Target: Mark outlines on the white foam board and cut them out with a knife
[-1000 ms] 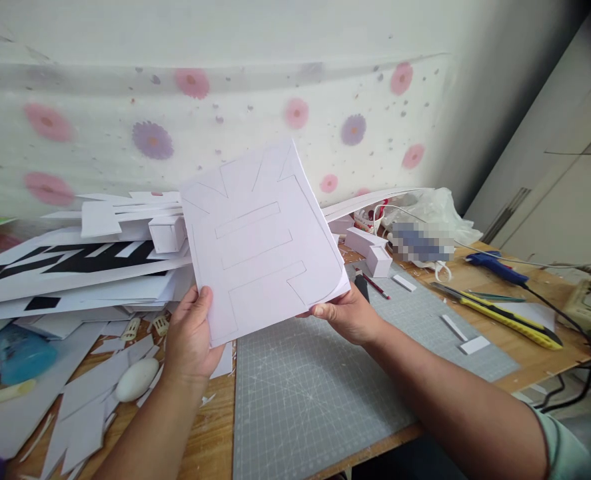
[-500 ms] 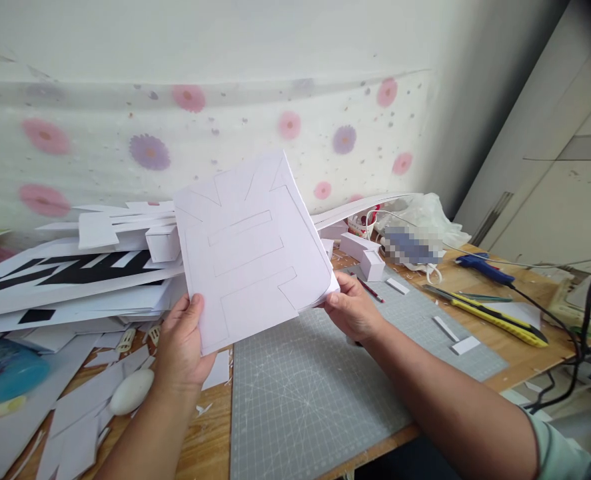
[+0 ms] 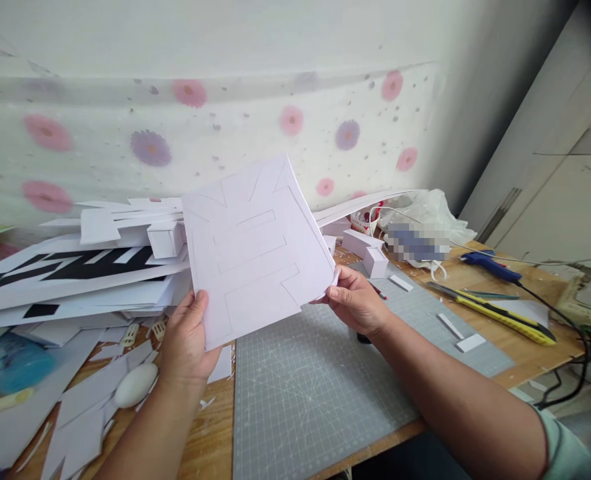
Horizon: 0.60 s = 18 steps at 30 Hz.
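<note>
A white foam board sheet (image 3: 250,247) with thin pencil outlines is held up, tilted, over the table. My left hand (image 3: 190,337) grips its lower left edge, thumb on the front face and fingers behind. At the lower right corner, my right hand (image 3: 352,299) pinches the board, its fingers partly hidden. Below lies a grey cutting mat (image 3: 295,407) with a white grid. Small white strips (image 3: 470,343), a white box shape (image 3: 375,262) and a pencil (image 3: 378,291) rest on the mat behind and right of my right hand.
A yellow utility knife (image 3: 512,321) and blue glue gun (image 3: 490,265) lie at the right, with cables beside them. Stacked white and black boards (image 3: 95,267) fill the left. Offcuts (image 3: 82,427), a white oval object (image 3: 136,385) and a blue translucent item (image 3: 22,363) lie in front.
The view has shifted slightly, and the board has tipped back a little, so it looks slightly shorter. Both hands keep hold of it in the same places.
</note>
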### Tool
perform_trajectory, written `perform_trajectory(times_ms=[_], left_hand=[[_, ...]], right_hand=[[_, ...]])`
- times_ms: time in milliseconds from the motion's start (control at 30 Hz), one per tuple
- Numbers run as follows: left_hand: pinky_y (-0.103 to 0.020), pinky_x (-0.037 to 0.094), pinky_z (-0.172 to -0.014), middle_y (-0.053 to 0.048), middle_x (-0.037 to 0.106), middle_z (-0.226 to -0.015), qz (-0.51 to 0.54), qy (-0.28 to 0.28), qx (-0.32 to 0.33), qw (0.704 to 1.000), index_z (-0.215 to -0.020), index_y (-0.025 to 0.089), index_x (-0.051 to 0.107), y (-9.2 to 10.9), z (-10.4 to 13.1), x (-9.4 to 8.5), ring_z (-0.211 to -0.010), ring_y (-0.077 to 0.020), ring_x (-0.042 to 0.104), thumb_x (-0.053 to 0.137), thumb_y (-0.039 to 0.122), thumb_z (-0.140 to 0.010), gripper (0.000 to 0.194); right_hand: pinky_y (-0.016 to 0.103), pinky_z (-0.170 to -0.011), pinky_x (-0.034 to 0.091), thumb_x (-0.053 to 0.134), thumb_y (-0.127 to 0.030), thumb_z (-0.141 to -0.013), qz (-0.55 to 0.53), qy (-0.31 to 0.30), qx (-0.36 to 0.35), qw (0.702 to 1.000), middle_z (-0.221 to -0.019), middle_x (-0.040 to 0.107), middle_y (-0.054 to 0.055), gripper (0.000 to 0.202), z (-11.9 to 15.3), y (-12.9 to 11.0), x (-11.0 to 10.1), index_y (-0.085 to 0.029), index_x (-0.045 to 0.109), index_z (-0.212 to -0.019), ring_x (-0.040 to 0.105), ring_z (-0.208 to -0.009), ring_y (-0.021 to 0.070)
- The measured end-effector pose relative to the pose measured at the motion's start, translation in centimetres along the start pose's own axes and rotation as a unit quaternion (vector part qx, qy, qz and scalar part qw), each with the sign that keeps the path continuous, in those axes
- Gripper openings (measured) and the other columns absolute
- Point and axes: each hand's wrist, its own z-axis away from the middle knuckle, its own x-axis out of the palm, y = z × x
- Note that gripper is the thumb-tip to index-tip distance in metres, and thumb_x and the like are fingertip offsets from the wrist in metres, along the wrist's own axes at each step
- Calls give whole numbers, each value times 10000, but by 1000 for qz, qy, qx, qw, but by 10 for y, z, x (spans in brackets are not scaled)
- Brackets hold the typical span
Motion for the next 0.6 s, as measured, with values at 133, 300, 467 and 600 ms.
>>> perform_trajectory(times_ms=[133, 300, 467, 600], left_hand=[[-323, 587, -805, -23, 717, -1021, -4, 10, 17, 1000, -917, 235, 693, 1, 1, 1, -1017, -240, 651, 731, 246, -733, 188], [-337, 531, -920, -19, 681, -1152, 2, 39, 34, 999, -996, 248, 694, 12, -1, 3, -1145, -227, 584, 621, 220, -826, 186], [-337, 565, -850, -28, 685, -1139, -7, 38, 35, 999, -1002, 248, 698, 16, -2, 2, -1126, -243, 593, 630, 236, -820, 195], [-330, 567, -836, -27, 714, -1042, -14, 37, 30, 999, -983, 234, 700, 9, -1, 1, -1061, -231, 626, 670, 221, -782, 203]], right_hand=[[314, -724, 548, 843, -293, -627, 20, -16, -20, 999, -697, 662, -27, 245, 0, 1, -1, -199, 617, -642, 635, -687, 121], [305, -693, 521, 806, -297, -678, 60, -79, -5, 995, -812, 695, 23, 215, 1, 2, -2, -184, 624, -663, 639, -693, 128], [356, -857, 483, 767, -320, -724, 216, -75, -15, 973, -925, 705, 53, 168, 2, 1, -3, -196, 711, -820, 635, -912, 182], [355, -857, 484, 735, -375, -759, 174, 2, -47, 984, -874, 711, 25, 202, 0, 6, -2, -234, 714, -903, 644, -865, 168]])
